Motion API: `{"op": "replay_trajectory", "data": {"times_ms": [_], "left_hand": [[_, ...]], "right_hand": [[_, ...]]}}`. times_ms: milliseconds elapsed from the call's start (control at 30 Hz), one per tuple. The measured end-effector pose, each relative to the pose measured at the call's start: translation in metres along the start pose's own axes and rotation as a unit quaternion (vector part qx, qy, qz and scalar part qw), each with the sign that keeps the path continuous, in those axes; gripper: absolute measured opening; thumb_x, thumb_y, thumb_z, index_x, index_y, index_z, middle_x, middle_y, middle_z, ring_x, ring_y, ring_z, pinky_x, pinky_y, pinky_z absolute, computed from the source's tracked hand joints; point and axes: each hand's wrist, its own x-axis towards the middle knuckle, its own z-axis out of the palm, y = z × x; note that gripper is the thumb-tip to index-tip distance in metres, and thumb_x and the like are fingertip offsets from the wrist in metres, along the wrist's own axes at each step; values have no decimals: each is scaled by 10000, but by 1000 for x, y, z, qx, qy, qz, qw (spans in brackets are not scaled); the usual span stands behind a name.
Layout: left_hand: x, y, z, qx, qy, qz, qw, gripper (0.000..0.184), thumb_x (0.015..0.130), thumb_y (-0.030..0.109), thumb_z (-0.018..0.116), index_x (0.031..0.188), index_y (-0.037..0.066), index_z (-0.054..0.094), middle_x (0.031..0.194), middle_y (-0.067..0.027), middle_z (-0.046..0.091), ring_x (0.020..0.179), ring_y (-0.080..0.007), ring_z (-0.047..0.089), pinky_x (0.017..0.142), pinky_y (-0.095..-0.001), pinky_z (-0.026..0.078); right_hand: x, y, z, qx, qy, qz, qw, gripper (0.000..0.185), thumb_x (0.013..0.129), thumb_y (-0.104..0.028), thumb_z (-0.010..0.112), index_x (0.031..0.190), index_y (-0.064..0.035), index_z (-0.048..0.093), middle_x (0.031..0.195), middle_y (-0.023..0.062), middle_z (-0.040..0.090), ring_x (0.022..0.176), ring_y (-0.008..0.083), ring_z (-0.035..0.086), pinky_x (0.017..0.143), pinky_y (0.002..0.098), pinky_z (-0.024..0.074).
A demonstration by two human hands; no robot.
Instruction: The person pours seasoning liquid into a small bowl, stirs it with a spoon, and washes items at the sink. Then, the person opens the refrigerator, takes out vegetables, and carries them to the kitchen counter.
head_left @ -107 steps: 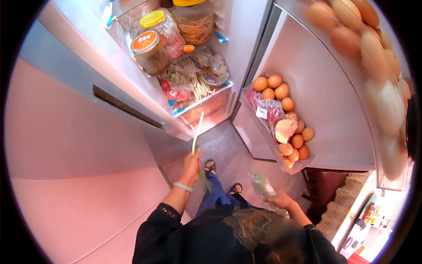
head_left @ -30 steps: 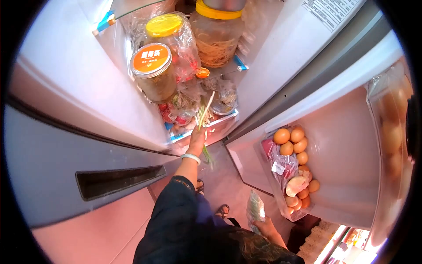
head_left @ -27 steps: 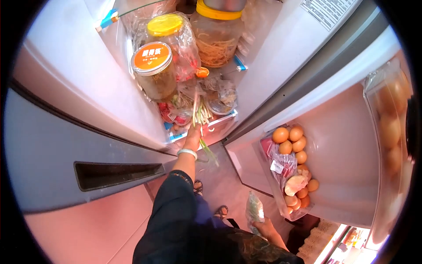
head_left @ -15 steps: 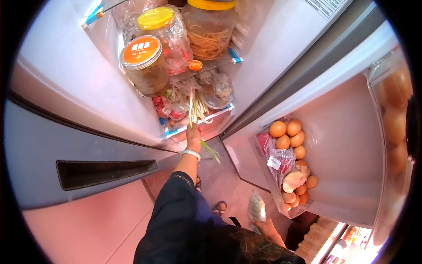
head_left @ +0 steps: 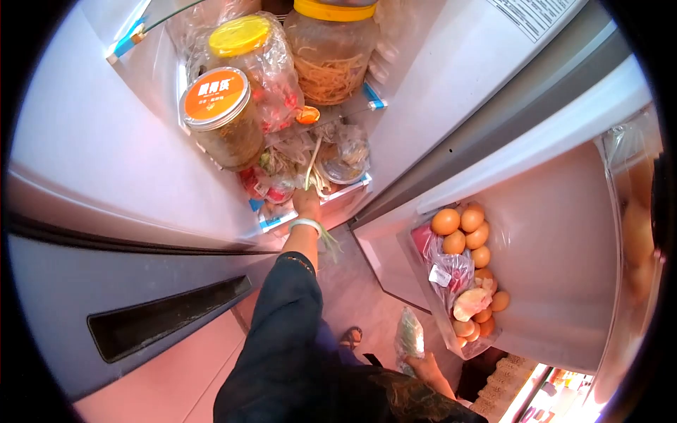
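Observation:
My left hand [head_left: 307, 205], with a pale bangle at the wrist, is closed around scallions [head_left: 314, 163] at the front of the fridge's lower compartment. Their white ends point inward among bagged vegetables, while green tops [head_left: 329, 242] hang out beside my wrist. A bag of red produce [head_left: 276, 194] lies just left of the hand, and a round clear-lidded container [head_left: 343, 169] sits to its right. Low by my body, my right hand [head_left: 425, 368] grips a clear plastic bag [head_left: 409, 335] with something green inside. Some of the left fingers are hidden.
Above stand an orange-lidded jar [head_left: 224, 120], a yellow-lidded jar [head_left: 240, 37] in plastic and a big jar [head_left: 331, 63] on a glass shelf. The open door [head_left: 543, 261] at right carries eggs [head_left: 446, 221] and bagged food [head_left: 451, 271]. Another door [head_left: 162, 282] is at left.
My left hand has reached farther into the lower compartment with the scallions, whose white ends now lie among the bags. My right hand keeps its bag low; the view has shifted slightly.

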Motion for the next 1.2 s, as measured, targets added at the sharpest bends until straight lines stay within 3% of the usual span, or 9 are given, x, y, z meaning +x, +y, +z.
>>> {"op": "replay_trajectory", "data": {"times_ms": [100,133,233,367,467,567,767,900,1200], "left_hand": [[13,16,-5,276,11,76,958,308,827,206,592,833,-101,615,799,-222,645,736,-303,641,683,-408,475],[-10,39,-11,207,-11,65,976,369,844,256,582,779,-105,622,714,-208,635,729,-301,635,692,-409,471],[-27,35,-11,145,24,84,986,403,855,309,582,790,-85,634,713,-204,631,714,-295,623,677,-407,463],[-77,24,-37,88,6,213,973,329,899,289,551,987,-21,617,772,-138,633,667,-255,572,648,-390,451],[-114,-1,-68,32,6,254,967,311,925,273,519,1006,-13,608,722,-96,608,630,-200,534,613,-365,437],[-145,-17,-108,27,-22,73,997,295,939,271,510,1014,7,620,698,-58,586,589,-130,486,564,-296,404],[-222,-14,-158,-113,-68,-9,991,272,969,253,475,1049,36,618,704,-14,578,557,-52,441,537,-193,377],[-269,5,-184,-126,-91,-3,988,304,969,203,472,1173,-12,544,788,-54,625,575,-71,486,544,-186,387],[-397,63,-271,-56,-157,23,986,369,944,117,455,1306,45,453,919,-125,657,614,-98,563,513,-190,394]], "right_hand": [[6,10,1,27,-2,-17,999,436,756,-154,681,1117,54,552,962,123,641,839,193,609,747,329,499],[3,7,3,30,-2,-21,999,436,757,-153,681,1117,55,551,960,123,642,838,192,609,746,329,499],[1,10,6,31,-13,-27,999,435,757,-147,679,1119,55,549,955,119,643,833,192,609,745,330,499],[1,13,6,16,-12,-30,999,417,754,-132,674,1108,54,557,947,117,644,825,190,607,739,329,498],[1,16,3,21,-28,-63,997,410,750,-135,669,1098,56,565,945,124,645,825,188,603,740,329,495],[0,19,1,-4,-32,-90,995,426,743,-160,669,1095,59,569,947,133,646,839,190,597,751,332,489],[6,47,-7,-33,-29,-104,994,419,724,-218,690,999,87,606,870,119,644,788,212,615,718,343,489],[-5,52,-12,-31,-42,-135,990,396,739,-218,684,984,84,607,855,114,638,766,199,605,718,342,485],[-20,78,-41,-108,-51,-204,972,425,760,-237,700,1074,27,588,916,110,658,824,160,592,766,330,479]]}}
